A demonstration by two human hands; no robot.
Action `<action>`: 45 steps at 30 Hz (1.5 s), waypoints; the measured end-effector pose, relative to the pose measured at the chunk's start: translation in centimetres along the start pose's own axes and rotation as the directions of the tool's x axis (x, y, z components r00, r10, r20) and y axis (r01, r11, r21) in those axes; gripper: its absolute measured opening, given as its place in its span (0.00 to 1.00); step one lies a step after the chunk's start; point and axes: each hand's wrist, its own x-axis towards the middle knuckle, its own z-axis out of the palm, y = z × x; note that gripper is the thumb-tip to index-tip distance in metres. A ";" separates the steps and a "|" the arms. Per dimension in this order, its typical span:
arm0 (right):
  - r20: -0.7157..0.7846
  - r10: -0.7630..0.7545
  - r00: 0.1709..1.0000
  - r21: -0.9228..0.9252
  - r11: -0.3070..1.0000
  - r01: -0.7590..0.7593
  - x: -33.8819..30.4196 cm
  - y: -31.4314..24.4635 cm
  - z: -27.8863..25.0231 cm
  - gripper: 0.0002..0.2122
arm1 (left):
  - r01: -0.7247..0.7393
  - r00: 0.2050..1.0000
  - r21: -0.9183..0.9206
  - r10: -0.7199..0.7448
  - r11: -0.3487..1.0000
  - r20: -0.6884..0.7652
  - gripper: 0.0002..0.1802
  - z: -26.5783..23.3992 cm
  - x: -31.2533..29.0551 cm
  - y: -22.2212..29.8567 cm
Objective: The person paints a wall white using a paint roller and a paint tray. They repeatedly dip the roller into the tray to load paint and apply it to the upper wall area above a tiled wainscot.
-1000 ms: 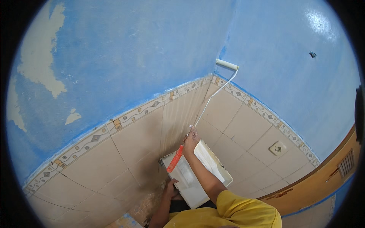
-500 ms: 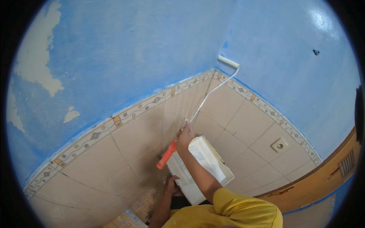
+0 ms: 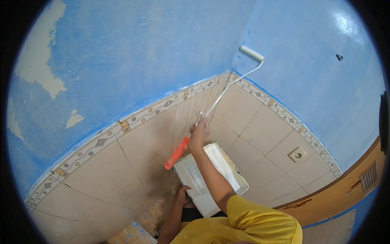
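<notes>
My right hand (image 3: 200,132) is wrapped round the upper part of a paint roller, where its white metal rod (image 3: 224,91) meets the red handle (image 3: 177,153). The white roller sleeve (image 3: 252,53) lies against the blue wall (image 3: 292,77), just right of the corner and above the patterned tile border. White paint shows on the fingers. Below, my left hand (image 3: 183,194) grips the left edge of a white paint tray (image 3: 196,179), tilted and holding white paint. My right forearm crosses in front of the tray and hides part of it.
Beige tiles (image 3: 264,166) line both lower walls under a patterned border (image 3: 166,105). A socket (image 3: 297,154) sits in the right wall, with a small dark hole (image 3: 339,57) higher up. Bare patches (image 3: 38,53) mark the left wall. An orange-brown door (image 3: 337,195) stands at lower right.
The roller has moved up and slightly right along the right wall, with my right hand rising with it. My left hand and the tray have barely shifted.
</notes>
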 end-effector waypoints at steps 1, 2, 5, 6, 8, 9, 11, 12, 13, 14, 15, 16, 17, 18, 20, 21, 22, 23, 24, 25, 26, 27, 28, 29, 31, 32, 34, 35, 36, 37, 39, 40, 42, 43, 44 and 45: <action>0.003 -0.011 1.000 -0.011 1.000 0.011 -0.3 0.8 -1.0 0.11 | 0.005 1.000 -0.037 -0.004 0.999 0.020 0.27 0.1 -0.2 0.2; 0.004 -0.022 1.000 -0.021 1.000 0.022 -0.6 1.7 -2.1 0.11 | 0.011 0.999 -0.074 -0.009 0.997 0.038 0.28 0.1 -0.3 0.2; 0.011 -0.057 0.998 -0.093 0.994 0.058 -0.8 1.6 -2.4 0.11 | 0.002 0.999 -0.102 0.003 0.995 0.049 0.29 0.1 -0.7 0.2; 0.016 -0.052 0.999 -0.111 0.992 0.053 -0.5 1.0 -1.7 0.11 | -0.006 0.999 -0.097 0.010 0.995 0.046 0.29 0.1 -0.8 0.2; 0.050 -0.112 0.992 -0.102 0.988 0.117 0.7 -0.5 -0.8 0.12 | 0.038 0.999 -0.083 -0.041 0.996 -0.030 0.29 1.5 -1.9 0.9; 0.088 -0.179 0.980 -0.071 0.980 0.185 1.5 -1.3 -0.2 0.12 | 0.056 0.996 -0.077 -0.061 0.995 -0.064 0.29 2.0 -2.2 1.2; 0.132 -0.235 0.963 -0.036 0.970 0.241 2.4 -2.3 0.6 0.12 | 0.026 0.999 -0.031 -0.027 0.999 -0.034 0.32 2.0 -2.2 1.2; 0.139 -0.225 0.964 -0.034 0.972 0.232 2.6 -2.7 0.9 0.13 | 0.007 1.000 -0.010 -0.007 1.000 -0.017 0.33 2.0 -2.2 1.2; 0.144 -0.217 0.965 -0.033 0.974 0.224 2.9 -3.0 1.0 0.13 | 0.010 0.999 -0.007 -0.010 1.000 -0.036 0.33 2.2 -2.2 1.4; 0.123 -0.184 0.975 -0.073 0.978 0.194 2.8 -2.9 0.7 0.14 | 0.012 0.998 -0.004 -0.012 1.000 -0.055 0.32 2.4 -2.4 1.5; 0.100 -0.151 0.983 -0.113 0.980 0.162 2.3 -2.4 0.1 0.14 | 0.014 0.997 -0.001 -0.014 1.000 -0.074 0.31 2.5 -2.7 1.5; 0.067 -0.123 0.990 -0.152 0.980 0.132 2.1 -2.0 -0.9 0.14 | -0.008 0.999 -0.020 0.007 1.000 -0.045 0.26 4.2 -4.0 2.0; 0.044 -0.115 0.992 -0.179 0.976 0.121 1.6 -1.1 -1.7 0.14 | 0.007 0.999 -0.018 -0.008 1.000 -0.048 0.27 4.0 -3.9 2.0; 0.021 -0.107 0.994 -0.206 0.972 0.109 1.3 0.0 -2.5 0.13 | 0.022 0.998 -0.016 -0.023 1.000 -0.051 0.28 3.7 -3.6 2.0; 0.000 -0.095 0.995 -0.211 0.973 0.093 1.0 0.5 -2.9 0.12 | 0.032 0.999 -0.038 -0.033 0.999 -0.033 0.29 3.1 -3.2 1.7; 0.006 -0.093 0.996 -0.189 0.978 0.092 1.1 0.5 -3.0 0.12 | 0.026 1.000 -0.062 -0.027 0.998 -0.008 0.29 2.9 -3.0 1.5; 0.009 -0.091 0.996 -0.168 0.982 0.091 1.1 0.4 -3.0 0.12 | 0.024 1.000 -0.086 -0.022 0.996 0.017 0.28 2.9 -3.0 1.3; 0.038 -0.120 0.992 -0.153 0.980 0.125 1.4 0.3 -2.8 0.12 | 0.029 1.000 -0.064 -0.029 0.998 -0.007 0.28 2.8 -2.9 1.3; 0.067 -0.150 0.986 -0.138 0.978 0.158 1.9 0.1 -2.3 0.11 | 0.035 0.999 -0.042 -0.036 0.999 -0.032 0.28 2.6 -2.9 1.3; 0.097 -0.183 0.978 -0.121 0.974 0.194 2.3 -0.2 -2.0 0.11 | 0.039 0.998 -0.020 -0.040 0.999 -0.053 0.27 2.8 -2.9 1.5; 0.084 -0.178 0.980 -0.141 0.972 0.188 2.4 -0.2 -2.0 0.11 | 0.036 0.998 -0.036 -0.038 0.999 -0.049 0.27 3.1 -3.0 1.6; 0.071 -0.173 0.982 -0.161 0.970 0.182 2.4 -0.1 -2.0 0.11 | 0.033 0.998 -0.051 -0.035 0.998 -0.045 0.27 3.3 -3.2 1.5; 0.061 -0.169 0.984 -0.179 0.968 0.178 2.5 -0.1 -1.8 0.11 | 0.026 0.999 -0.067 -0.029 0.997 -0.039 0.26 3.6 -3.2 1.7; 0.048 -0.144 0.988 -0.193 0.970 0.150 2.1 0.0 -1.7 0.11 | 0.022 1.000 -0.070 -0.023 0.997 -0.015 0.27 2.8 -2.6 1.4; 0.010 -0.091 0.996 -0.221 0.971 0.091 1.1 0.4 -2.4 0.11 | 0.024 0.999 -0.072 -0.022 0.997 0.030 0.27 1.6 -1.8 1.1; 0.011 -0.100 0.995 -0.217 0.971 0.100 1.0 0.5 -2.6 0.11 | 0.023 0.999 -0.058 -0.021 0.998 0.033 0.27 1.8 -1.9 1.2; 0.013 -0.115 0.993 -0.211 0.971 0.115 0.6 0.3 -2.7 0.11 | 0.022 0.999 -0.032 -0.021 0.999 0.037 0.27 2.2 -2.3 1.4; 0.033 -0.137 0.990 -0.193 0.971 0.141 0.7 -0.1 -2.5 0.11 | 0.023 0.999 -0.043 -0.022 0.999 0.038 0.27 2.2 -2.3 1.3; 0.053 -0.158 0.986 -0.175 0.971 0.165 1.2 -0.7 -1.9 0.11 | 0.025 0.999 -0.053 -0.023 0.998 0.039 0.28 2.2 -2.3 1.3; 0.072 -0.180 0.981 -0.158 0.969 0.190 1.6 -1.5 -1.2 0.11 | 0.027 0.999 -0.063 -0.025 0.998 0.040 0.29 2.1 -2.3 1.2; 0.110 -0.218 0.970 -0.115 0.966 0.230 2.1 -3.4 0.5 0.11 | 0.009 0.997 -0.090 -0.002 0.996 0.073 0.30 1.6 -2.1 1.1; 0.130 -0.240 0.962 -0.092 0.963 0.253 2.5 -4.2 1.3 0.11 | -0.002 0.996 -0.103 0.012 0.995 0.093 0.30 1.5 -2.0 1.1; 0.172 -0.259 0.950 -0.041 0.962 0.270 4.0 -5.7 2.6 0.12 | 0.004 0.997 -0.095 0.003 0.995 0.071 0.31 1.8 -2.0 1.2; 0.192 -0.266 0.944 -0.016 0.961 0.275 4.3 -6.1 2.9 0.12 | 0.007 0.998 -0.091 -0.001 0.996 0.057 0.31 1.9 -2.1 1.2; 0.182 -0.248 0.952 -0.008 0.967 0.253 4.7 -6.4 2.8 0.12 | -0.116 0.992 0.061 0.113 0.991 0.057 0.29 2.9 -3.0 1.4; 0.172 -0.229 0.958 0.001 0.973 0.233 5.1 -6.6 2.6 0.12 | -0.235 0.972 0.211 0.224 0.949 0.075 0.27 3.8 -4.0 1.5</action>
